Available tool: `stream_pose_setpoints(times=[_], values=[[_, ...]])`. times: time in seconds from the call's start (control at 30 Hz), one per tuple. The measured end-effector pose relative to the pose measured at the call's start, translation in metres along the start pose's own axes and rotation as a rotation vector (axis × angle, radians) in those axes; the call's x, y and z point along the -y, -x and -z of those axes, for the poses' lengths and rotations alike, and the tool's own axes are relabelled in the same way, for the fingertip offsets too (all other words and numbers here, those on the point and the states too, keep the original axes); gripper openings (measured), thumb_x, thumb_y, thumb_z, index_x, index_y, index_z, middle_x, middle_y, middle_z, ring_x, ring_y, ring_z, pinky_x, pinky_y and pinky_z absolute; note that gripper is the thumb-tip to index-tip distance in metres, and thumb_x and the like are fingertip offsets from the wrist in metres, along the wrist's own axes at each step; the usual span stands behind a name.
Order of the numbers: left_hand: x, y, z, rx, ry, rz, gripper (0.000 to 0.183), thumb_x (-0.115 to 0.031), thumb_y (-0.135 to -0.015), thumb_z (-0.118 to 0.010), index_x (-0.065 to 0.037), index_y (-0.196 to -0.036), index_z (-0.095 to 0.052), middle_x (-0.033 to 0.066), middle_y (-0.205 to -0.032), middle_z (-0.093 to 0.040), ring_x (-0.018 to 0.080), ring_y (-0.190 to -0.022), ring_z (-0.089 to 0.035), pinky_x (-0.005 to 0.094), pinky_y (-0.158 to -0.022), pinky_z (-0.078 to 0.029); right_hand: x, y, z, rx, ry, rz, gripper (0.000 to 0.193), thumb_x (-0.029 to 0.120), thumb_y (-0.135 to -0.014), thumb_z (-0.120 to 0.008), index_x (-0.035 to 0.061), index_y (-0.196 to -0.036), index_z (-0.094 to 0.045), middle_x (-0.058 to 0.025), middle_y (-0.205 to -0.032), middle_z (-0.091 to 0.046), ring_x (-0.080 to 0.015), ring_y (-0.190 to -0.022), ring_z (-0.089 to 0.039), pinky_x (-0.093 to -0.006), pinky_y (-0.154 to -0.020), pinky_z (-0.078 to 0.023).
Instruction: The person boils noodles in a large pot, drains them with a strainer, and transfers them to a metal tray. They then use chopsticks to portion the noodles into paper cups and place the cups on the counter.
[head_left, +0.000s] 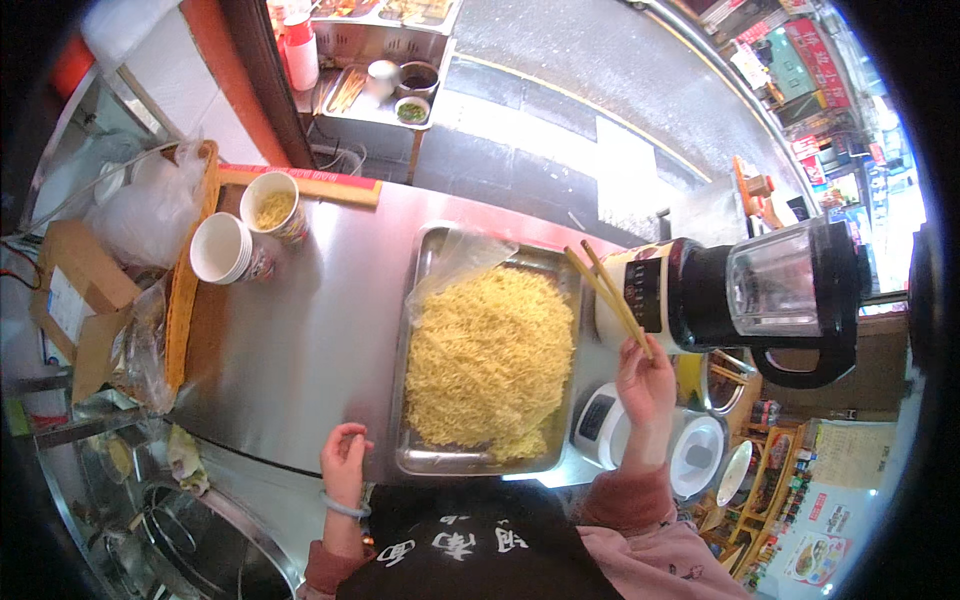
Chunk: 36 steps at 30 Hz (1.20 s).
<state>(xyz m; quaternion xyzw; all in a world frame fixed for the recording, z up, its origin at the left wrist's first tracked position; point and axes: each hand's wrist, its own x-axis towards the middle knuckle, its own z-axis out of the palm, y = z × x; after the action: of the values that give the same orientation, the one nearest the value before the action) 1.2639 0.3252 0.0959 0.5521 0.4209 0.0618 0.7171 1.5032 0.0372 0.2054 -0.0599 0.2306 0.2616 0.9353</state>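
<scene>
A heap of yellow noodles (pixel 490 360) fills a rectangular metal tray (pixel 405 440) on the steel counter. Clear plastic film (pixel 462 262) lies over the tray's far left corner. To the right of the tray, my right hand (pixel 645 385) is closed around a pair of chopsticks (pixel 612 297), their tips pointing up and left, apart from the noodles. My left hand (pixel 345 460) hovers by the tray's near left side, with its fingers loosely bent and apart and nothing in them. A pale bracelet (pixel 345 508) circles that wrist.
A paper cup (pixel 272 205) with noodles inside and a stack of paper cups (pixel 225 250) stand at the far left. Beside them is a wicker basket (pixel 190 300). A blender (pixel 770 285) stands close to my right hand, above a white appliance (pixel 600 425). A metal pot (pixel 215 540) sits lower left.
</scene>
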Motion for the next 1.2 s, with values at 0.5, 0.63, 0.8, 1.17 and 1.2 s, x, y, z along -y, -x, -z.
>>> stream_pose_setpoints(times=[0.5,0.63,0.8,1.17,1.2], values=[[0.002,0.008,0.006,0.038,-0.075,-0.026,0.010,-0.001,-0.080,-0.049,-0.001,-0.089,-0.054,0.0030,-0.083,-0.056,0.0099,-0.067,-0.054,0.0221,-0.064,-0.044,-0.016,-0.176,-0.001,-0.098,1.954,0.966,0.015,0.009,-0.084,-0.049,-0.0011,-0.091,-0.057,-0.0042,-0.088,-0.058,-0.0114,-0.083,-0.052,-0.0233,-0.074,-0.040],[0.001,0.008,0.013,-0.017,-0.052,-0.057,0.011,-0.001,-0.080,-0.050,-0.001,-0.089,-0.053,0.0030,-0.083,-0.056,0.0100,-0.067,-0.054,0.0222,-0.065,-0.044,0.004,-0.150,0.009,0.076,1.260,0.988,0.022,0.014,-0.087,-0.045,-0.0043,-0.093,-0.056,-0.0129,-0.099,-0.056,-0.0196,-0.093,-0.054,-0.0260,-0.083,-0.043],[-0.002,0.000,0.009,0.021,0.003,-0.056,0.012,-0.001,-0.080,-0.050,0.000,-0.091,-0.053,0.0031,-0.083,-0.056,0.0103,-0.068,-0.054,0.0220,-0.065,-0.044,0.009,-0.084,0.006,-0.073,0.118,0.369,0.024,0.004,-0.083,-0.040,-0.0121,-0.095,-0.053,-0.0206,-0.102,-0.054,-0.0325,-0.101,-0.050,-0.0315,-0.081,-0.050],[-0.043,-0.033,-0.063,0.041,-0.423,-0.605,0.005,-0.003,-0.069,-0.062,-0.004,-0.074,-0.061,0.0063,-0.079,-0.051,0.0183,-0.074,-0.051,0.0283,-0.067,-0.041,-0.034,0.042,0.022,-0.098,1.159,0.718,0.016,0.008,-0.085,-0.042,0.0016,-0.097,-0.051,-0.0146,-0.098,-0.056,-0.0244,-0.094,-0.054,-0.0326,-0.083,-0.045],[-0.046,-0.040,-0.077,0.036,-0.478,-0.646,0.007,-0.004,-0.067,-0.064,-0.005,-0.073,-0.062,0.0069,-0.079,-0.051,0.0208,-0.076,-0.050,0.0304,-0.069,-0.040,-0.034,0.050,0.025,-0.131,1.125,0.719,0.015,0.007,-0.084,-0.044,0.0004,-0.096,-0.051,-0.0145,-0.098,-0.056,-0.0236,-0.094,-0.055,-0.0327,-0.082,-0.046]])
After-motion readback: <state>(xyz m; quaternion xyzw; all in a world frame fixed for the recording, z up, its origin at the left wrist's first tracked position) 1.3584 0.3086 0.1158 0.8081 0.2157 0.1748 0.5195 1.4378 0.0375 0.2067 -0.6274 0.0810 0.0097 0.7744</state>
